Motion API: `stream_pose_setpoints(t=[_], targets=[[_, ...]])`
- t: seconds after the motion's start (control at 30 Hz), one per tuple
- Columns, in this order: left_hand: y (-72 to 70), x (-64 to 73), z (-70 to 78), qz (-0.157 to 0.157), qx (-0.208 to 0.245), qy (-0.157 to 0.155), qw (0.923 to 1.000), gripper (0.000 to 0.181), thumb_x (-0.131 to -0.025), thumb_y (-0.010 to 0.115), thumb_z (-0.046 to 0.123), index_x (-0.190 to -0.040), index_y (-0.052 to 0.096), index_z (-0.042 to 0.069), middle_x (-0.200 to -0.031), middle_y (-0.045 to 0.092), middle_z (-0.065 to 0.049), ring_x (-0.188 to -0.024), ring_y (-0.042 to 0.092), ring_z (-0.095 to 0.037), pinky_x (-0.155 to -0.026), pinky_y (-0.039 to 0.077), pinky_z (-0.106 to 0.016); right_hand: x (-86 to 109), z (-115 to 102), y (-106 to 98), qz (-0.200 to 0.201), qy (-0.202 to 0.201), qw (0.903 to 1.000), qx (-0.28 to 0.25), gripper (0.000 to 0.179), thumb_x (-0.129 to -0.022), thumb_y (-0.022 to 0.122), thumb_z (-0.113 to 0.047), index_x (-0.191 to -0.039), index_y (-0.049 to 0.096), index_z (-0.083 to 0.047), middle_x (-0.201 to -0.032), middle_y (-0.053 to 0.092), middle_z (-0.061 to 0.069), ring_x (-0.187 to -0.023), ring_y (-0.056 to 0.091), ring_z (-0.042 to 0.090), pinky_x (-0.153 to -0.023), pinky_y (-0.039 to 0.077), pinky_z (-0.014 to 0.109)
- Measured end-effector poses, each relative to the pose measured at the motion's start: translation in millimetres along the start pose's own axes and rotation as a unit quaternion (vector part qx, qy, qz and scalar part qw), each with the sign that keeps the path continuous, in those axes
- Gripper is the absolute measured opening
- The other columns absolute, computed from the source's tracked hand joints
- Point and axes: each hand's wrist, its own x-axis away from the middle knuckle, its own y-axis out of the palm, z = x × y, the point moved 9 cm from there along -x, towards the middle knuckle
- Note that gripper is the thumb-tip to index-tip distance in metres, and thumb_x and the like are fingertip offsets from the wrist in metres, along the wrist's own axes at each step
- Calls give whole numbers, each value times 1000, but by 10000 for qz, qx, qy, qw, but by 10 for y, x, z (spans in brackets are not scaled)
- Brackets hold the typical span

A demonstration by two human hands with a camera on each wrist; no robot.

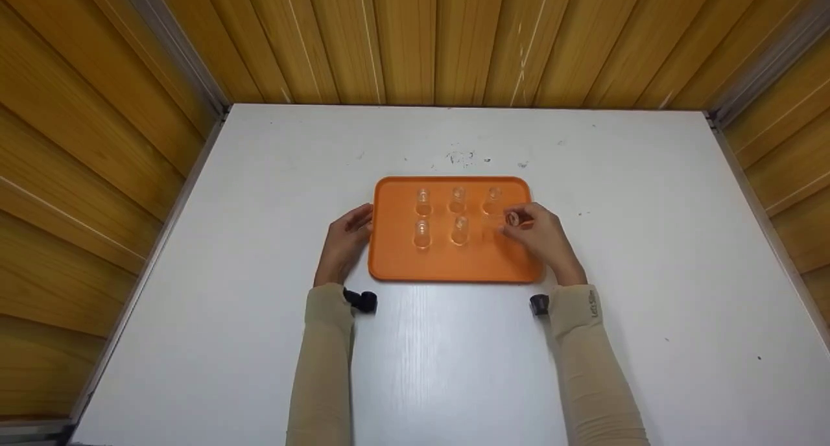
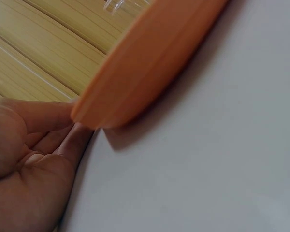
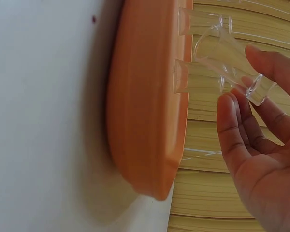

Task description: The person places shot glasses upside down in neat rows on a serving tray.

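Observation:
My right hand (image 1: 539,233) is above the right part of the orange tray (image 1: 421,271), pinching a small clear cup (image 3: 227,63) by its narrow end with thumb and fingers. Tilted, that cup points its wide end toward the tray in the right wrist view. Several similar clear cups (image 1: 423,235) stand in two rows on the tray, wide ends down. At the tray's left side, my left hand (image 1: 345,242) touches the edge; in the left wrist view its fingertips meet the orange side wall near a corner.
The tray lies on a white table (image 1: 227,271) with dark marks (image 1: 462,156) behind the tray. Yellow wood-look panels (image 1: 415,41) rise at the back and both sides. A black wrist device (image 1: 365,301) sits at the left cuff, another at the right.

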Motion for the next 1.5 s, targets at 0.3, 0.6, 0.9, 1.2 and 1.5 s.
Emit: stream_pose_setpoints(t=[0.3,0.6,0.9,1.2,1.5], targets=[[6,12,3,-70,-70,71,9999,44,-93,63,16,-136,54,22,-137,55,4,-130,49,-13,-110,41,-31,-6,3,13,-79,96,9999,39,42,-87,72,-19,-124,58,-3,-119,58,14,-111,56,30,-99,49,42],[0,11,-6,-50,-175,86,9998,44,-93,62,18,-136,54,24,-137,55,5,-129,49,-13,-110,40,-32,-35,4,90,-180,42,9996,224,40,-87,71,-15,-122,60,-1,-114,56,14,-105,56,28,-94,51,39],[4,17,30,-48,-180,245,9995,43,-94,62,17,-135,55,23,-136,56,4,-129,50,-14,-110,40,-32,-48,-28,118,-113,-116,9994,305,36,-87,70,-12,-118,61,2,-109,54,14,-102,57,28,-91,51,39],[-11,13,14,14,-300,163,9994,43,-93,64,19,-135,55,25,-135,57,6,-128,50,-12,-111,39,-31,-61,-26,187,-186,-120,9996,201,34,-87,69,-9,-119,62,0,-112,57,15,-101,57,27,-91,53,38],[-11,16,19,-26,-59,185,9998,44,-93,63,15,-136,54,22,-136,57,4,-127,51,-13,-109,41,-29,-71,-33,188,-185,-145,9995,226,34,-87,69,-8,-120,62,0,-112,58,16,-100,57,26,-90,52,37]])
